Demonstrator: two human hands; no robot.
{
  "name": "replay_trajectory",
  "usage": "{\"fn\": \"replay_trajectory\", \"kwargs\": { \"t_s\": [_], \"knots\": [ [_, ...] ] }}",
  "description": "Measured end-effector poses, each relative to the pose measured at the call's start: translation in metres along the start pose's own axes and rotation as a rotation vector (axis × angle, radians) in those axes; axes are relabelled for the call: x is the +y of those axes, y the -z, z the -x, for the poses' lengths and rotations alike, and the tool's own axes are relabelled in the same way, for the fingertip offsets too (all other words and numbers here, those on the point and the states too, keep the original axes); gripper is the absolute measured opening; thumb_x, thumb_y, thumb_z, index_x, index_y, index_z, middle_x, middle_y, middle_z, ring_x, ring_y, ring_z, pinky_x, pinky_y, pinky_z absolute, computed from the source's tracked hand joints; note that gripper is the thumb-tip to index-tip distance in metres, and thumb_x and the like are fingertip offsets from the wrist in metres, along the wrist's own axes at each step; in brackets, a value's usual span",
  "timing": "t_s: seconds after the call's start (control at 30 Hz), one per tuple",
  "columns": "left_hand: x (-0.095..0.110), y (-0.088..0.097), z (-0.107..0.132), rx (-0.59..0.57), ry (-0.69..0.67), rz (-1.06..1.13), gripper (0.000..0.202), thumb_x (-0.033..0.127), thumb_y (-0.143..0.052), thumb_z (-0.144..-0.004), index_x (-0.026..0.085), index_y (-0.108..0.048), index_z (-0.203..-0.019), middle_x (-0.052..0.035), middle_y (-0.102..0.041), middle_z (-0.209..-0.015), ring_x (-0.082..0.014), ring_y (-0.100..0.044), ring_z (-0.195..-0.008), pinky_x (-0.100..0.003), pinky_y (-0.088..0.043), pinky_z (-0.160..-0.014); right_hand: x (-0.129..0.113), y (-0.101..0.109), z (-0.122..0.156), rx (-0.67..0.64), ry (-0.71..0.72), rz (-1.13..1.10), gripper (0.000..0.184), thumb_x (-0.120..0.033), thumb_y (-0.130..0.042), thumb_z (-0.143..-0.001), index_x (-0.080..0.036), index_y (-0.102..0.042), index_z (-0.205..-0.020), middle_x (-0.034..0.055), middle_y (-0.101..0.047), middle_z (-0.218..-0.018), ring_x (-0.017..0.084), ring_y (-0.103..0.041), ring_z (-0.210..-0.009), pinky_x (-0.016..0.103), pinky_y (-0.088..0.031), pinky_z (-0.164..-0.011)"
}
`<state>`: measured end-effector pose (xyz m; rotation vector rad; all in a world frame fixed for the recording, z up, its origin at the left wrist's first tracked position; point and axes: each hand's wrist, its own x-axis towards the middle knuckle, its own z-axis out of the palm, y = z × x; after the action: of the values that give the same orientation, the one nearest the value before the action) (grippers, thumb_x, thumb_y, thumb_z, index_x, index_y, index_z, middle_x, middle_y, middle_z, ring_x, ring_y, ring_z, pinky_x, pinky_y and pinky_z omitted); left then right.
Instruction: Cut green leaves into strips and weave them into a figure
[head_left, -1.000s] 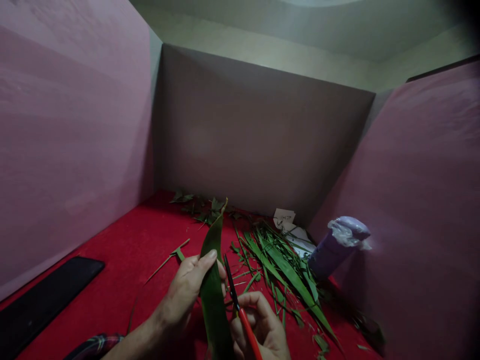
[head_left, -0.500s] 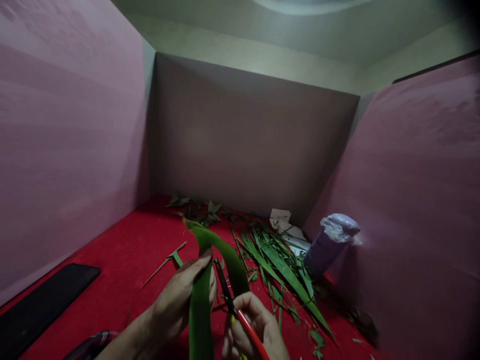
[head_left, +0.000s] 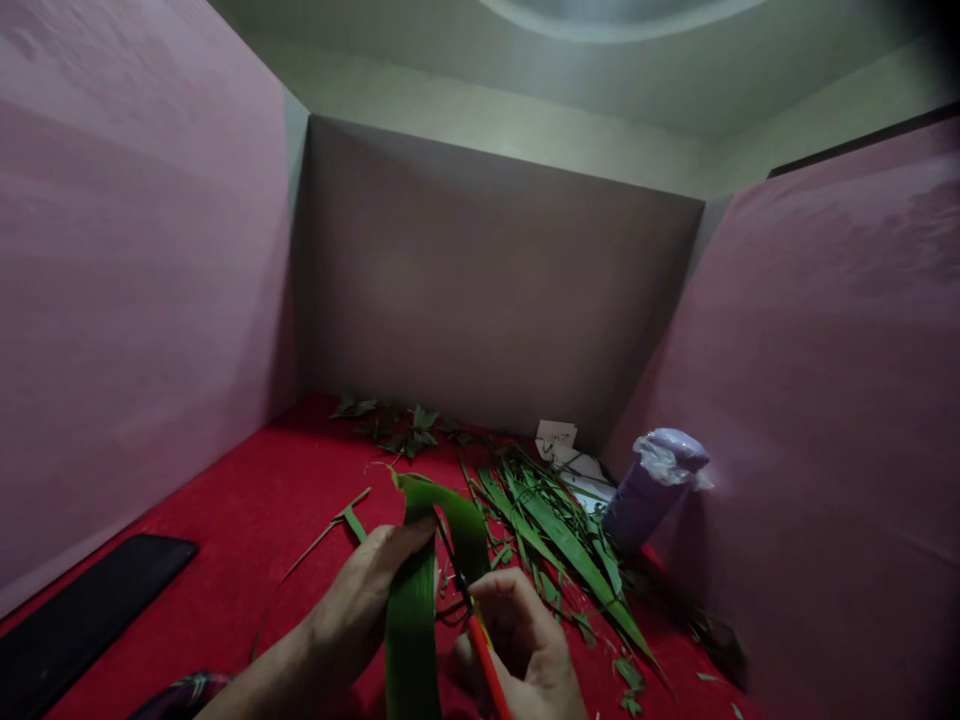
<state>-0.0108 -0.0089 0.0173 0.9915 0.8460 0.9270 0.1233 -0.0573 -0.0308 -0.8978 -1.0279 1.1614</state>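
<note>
In the head view, a long broad green leaf [head_left: 411, 630] is pinched in my left hand [head_left: 356, 595], its strip hanging down past the thumb. Its upper part bends over to the right. My right hand [head_left: 529, 640] is closed around scissors [head_left: 486, 655] with red and yellow handles. Their dark blades point up and left, right beside the leaf near my left thumb. Part of the blades is hidden by the leaf, so I cannot tell whether they touch it. A small cut stem with a leaf piece [head_left: 352, 520] lies to the left of my hands.
A pile of long green leaves [head_left: 555, 530] lies right of centre on the red cloth [head_left: 247, 490]. Behind it are white papers [head_left: 581, 470] and a purple container with plastic wrap [head_left: 649, 500]. Leafy sprigs [head_left: 416, 432] lie at the back; a black flat object [head_left: 97, 610] is at left.
The scissors have moved closer to the leaf, and their blades now stand near my left thumb. The bent leaf and both hands sit slightly differently; the view has shifted a little.
</note>
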Motion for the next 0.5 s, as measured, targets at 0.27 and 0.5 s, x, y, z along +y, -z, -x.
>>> {"fn": "replay_trajectory", "kwargs": {
  "t_s": [0.27,0.5],
  "knots": [
    [0.023,-0.004,0.018,0.03,-0.047,-0.128,0.045,0.054,-0.054,-0.072,0.015,-0.051,-0.048,0.0019,-0.046,-0.042,-0.0093,-0.038,-0.041,-0.021,-0.029,-0.04,-0.03,-0.019,0.0,0.041,0.068,-0.014,0.033,-0.031,-0.078,-0.059,-0.019,-0.051,-0.075,-0.0078,-0.048,-0.054,0.006,-0.039,-0.045,0.017,-0.03,-0.044],
    [0.039,-0.002,0.039,-0.147,-0.111,-0.194,0.036,0.05,-0.058,-0.072,0.015,-0.057,-0.064,0.0046,-0.045,-0.052,-0.0085,-0.039,-0.049,-0.018,-0.035,-0.046,-0.028,-0.039,0.01,0.05,0.104,-0.185,0.033,-0.033,-0.078,-0.058,-0.019,-0.053,-0.074,-0.0044,-0.053,-0.056,0.008,-0.044,-0.047,0.018,-0.032,-0.045]
  ]
}}
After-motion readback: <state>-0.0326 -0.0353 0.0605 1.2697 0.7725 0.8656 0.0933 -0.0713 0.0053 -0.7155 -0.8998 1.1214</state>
